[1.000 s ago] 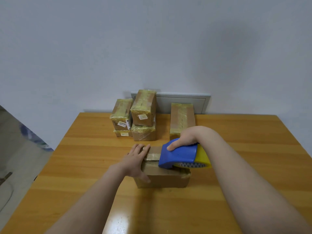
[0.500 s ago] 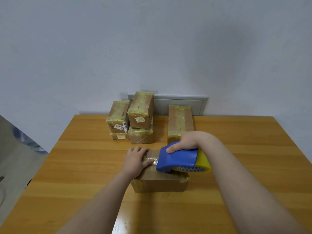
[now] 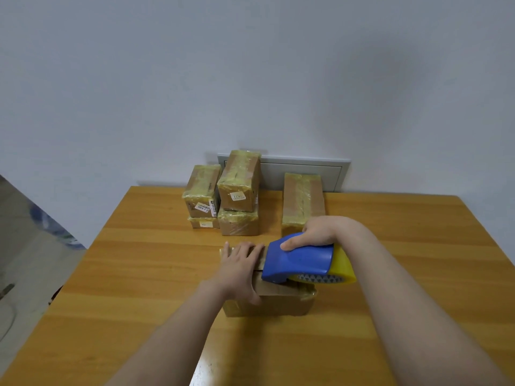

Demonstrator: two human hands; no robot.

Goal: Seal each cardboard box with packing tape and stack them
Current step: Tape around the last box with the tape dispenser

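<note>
A brown cardboard box [image 3: 276,305] lies in the middle of the wooden table [image 3: 139,288]. My left hand [image 3: 241,267] rests flat on the left part of its top, fingers straight. My right hand [image 3: 317,232] grips a blue tape dispenser [image 3: 298,259] with a yellow tape roll [image 3: 341,267], held over the right half of the box top. Clear tape runs across the top under my left fingers. Much of the box top is hidden by hands and dispenser.
Several taped boxes stand at the table's far edge: a stack of small ones [image 3: 225,196] at the left and a long one [image 3: 302,200] at the right. A grey wall panel [image 3: 306,171] is behind them. The floor drops off at the left.
The dispenser has slid slightly to the right along the box top. My left hand stays pressed on the box. The camera has tilted a little, so the scene sits lower in view.
</note>
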